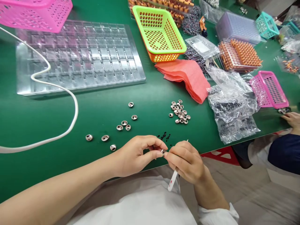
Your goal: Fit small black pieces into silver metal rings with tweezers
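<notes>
My left hand (142, 153) pinches a small silver metal cup (163, 151) with holes in it between thumb and forefinger. Close against it, my right hand (187, 161) has its fingertips at the cup's other side. A slim white tool (172, 181) with red marks is tucked in the right hand, its thin tip poking out above the knuckles. Just beyond the hands lie several tiny black pieces (164, 136). Past these is a cluster of similar silver cups (180, 112), and more loose cups (124, 123) are scattered to the left.
A clear compartment tray (82, 62), white cable (76, 109) and pink basket (47, 15) are at left. Farther back stands a green basket (161, 31) near a red cloth (187, 75). Plastic bags (232, 109) lie at right, near another person's hand (292, 118).
</notes>
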A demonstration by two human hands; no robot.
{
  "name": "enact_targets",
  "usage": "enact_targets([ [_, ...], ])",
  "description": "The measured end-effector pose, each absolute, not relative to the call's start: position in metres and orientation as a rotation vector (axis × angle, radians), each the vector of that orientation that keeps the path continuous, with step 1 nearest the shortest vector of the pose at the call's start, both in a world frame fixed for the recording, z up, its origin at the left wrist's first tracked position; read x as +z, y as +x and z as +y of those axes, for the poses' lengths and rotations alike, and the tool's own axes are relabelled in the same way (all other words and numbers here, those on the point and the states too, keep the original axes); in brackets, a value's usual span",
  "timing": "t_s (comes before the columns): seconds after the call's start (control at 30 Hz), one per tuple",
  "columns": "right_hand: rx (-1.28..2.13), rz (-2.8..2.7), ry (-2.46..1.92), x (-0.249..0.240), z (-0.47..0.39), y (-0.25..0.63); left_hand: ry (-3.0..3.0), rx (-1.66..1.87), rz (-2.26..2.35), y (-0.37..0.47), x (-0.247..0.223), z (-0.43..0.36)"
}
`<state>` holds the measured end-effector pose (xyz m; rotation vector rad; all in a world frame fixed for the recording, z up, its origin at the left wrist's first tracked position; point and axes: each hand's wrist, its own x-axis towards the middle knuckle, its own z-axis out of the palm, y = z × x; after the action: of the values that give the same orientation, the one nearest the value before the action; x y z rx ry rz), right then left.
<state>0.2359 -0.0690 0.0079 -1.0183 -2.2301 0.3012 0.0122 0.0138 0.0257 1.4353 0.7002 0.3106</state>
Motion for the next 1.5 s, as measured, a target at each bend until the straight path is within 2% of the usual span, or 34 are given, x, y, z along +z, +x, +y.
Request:
enact_targets([
  [0.23,0.210,-2.371,-0.857,0.023,-0.063,0.237,1.500,0.314,0.635,0.011,0.030,0.012],
  [0.37,0.267,-2.388,-0.827,0.028,-0.062,0.237,1.529,0.333,0.625,0.010,0.029,0.009],
  [0.93,0.272,-2.416,-0.788,0.023,-0.053,0.235,1.559,0.361,0.649,0.012,0.023,0.005],
  [1.27,0.450,-2.057,-0.928,0.009,-0.062,0.233,1.132,0.292,0.636,0.014,0.024,0.007],
  [1.5,0.416,-2.005,-0.972,0.010,-0.067,0.233,1.122,0.334,0.628,0.013,0.022,0.006],
])
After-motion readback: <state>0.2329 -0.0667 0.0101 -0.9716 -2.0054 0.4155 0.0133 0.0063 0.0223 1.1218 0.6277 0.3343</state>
